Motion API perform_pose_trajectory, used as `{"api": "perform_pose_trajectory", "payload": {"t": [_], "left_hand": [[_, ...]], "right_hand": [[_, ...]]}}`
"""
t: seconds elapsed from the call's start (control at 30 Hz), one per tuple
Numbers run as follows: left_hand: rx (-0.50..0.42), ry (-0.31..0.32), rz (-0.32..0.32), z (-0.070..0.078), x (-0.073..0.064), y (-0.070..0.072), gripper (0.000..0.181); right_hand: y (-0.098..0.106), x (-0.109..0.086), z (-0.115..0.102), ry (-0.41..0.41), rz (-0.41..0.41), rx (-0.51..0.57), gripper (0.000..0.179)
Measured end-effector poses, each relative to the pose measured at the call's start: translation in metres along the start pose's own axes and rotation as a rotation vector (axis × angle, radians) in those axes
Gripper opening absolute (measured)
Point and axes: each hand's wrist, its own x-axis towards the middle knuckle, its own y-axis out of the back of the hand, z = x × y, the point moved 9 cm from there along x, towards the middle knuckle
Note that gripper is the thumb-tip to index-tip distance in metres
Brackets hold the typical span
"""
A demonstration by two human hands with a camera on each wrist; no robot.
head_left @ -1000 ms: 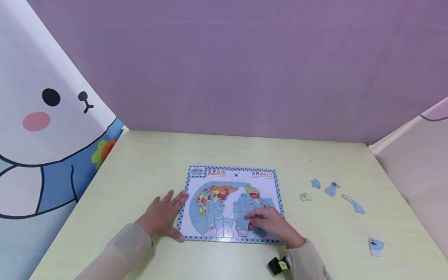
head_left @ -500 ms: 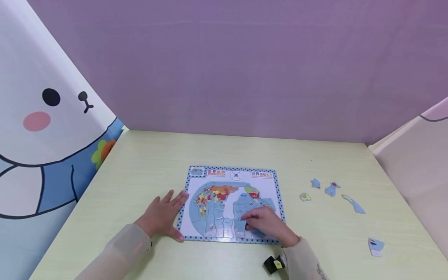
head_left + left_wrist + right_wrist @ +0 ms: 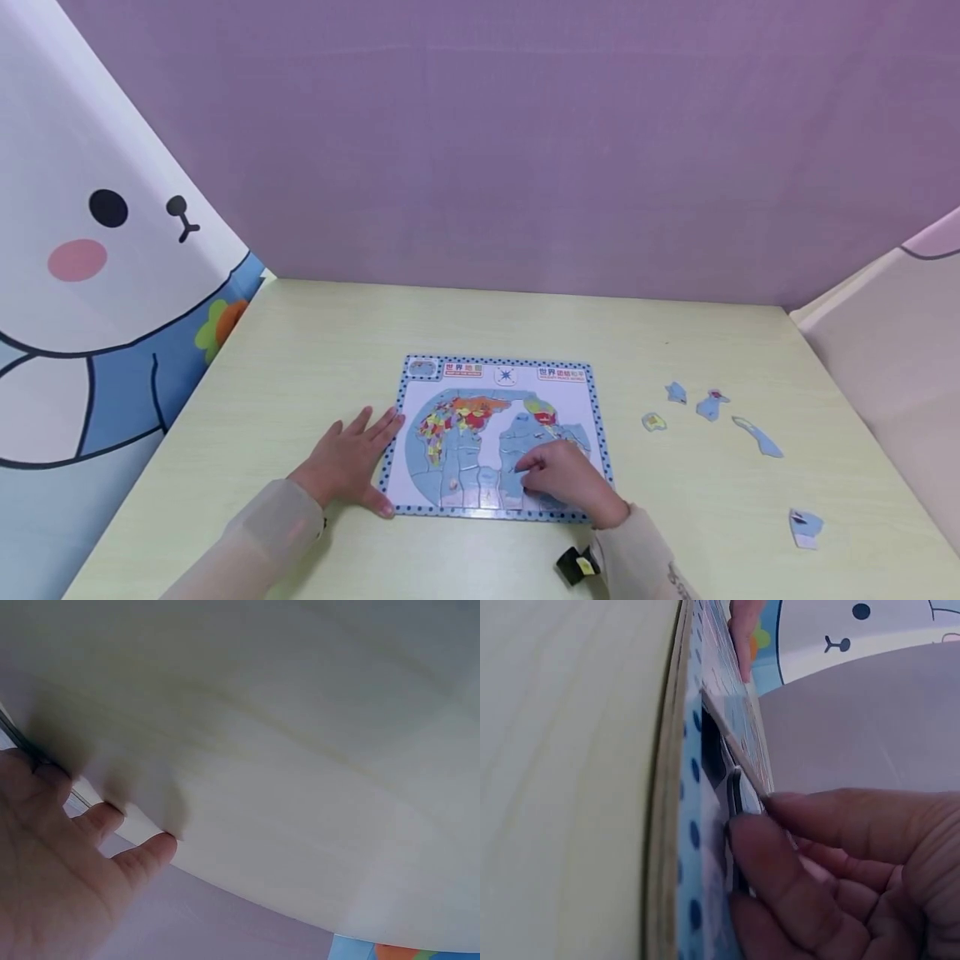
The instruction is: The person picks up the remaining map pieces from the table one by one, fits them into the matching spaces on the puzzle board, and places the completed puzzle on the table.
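My left hand [image 3: 347, 463] rests with spread fingers at the left edge of the world map puzzle board [image 3: 517, 379]. In the left wrist view its fingertips [image 3: 159, 851] touch the table. My right hand [image 3: 567, 479] is over the lower right of the board and pinches a light blue puzzle piece [image 3: 512, 493] between thumb and finger. The right wrist view shows this piece [image 3: 736, 746] tilted, its far end against the dotted border and its near end raised. A second dark-edged piece [image 3: 736, 791] stands by the fingers; whether they hold it is unclear.
Several loose puzzle pieces lie right of the board, among them a long blue one [image 3: 759, 437], a small yellow one [image 3: 654, 422] and one nearer the front [image 3: 806, 529]. A black device [image 3: 577, 566] sits at the right wrist. A purple backdrop [image 3: 510, 167] closes the rear.
My right hand has shifted slightly left, and the pinched piece has come left and down, nearly in line with the neighbouring pieces. The left hand has stayed still.
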Motion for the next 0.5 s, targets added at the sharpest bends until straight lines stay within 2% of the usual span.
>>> {"api": "perform_pose_trajectory", "payload": {"t": [0.5], "left_hand": [[-0.003, 0.006, -0.016, 0.0000, 0.0013, -0.0005, 0.121]], "right_hand": [[-0.0044, 0.0040, -0.0040, -0.017, 0.026, -0.104, 0.004]]}}
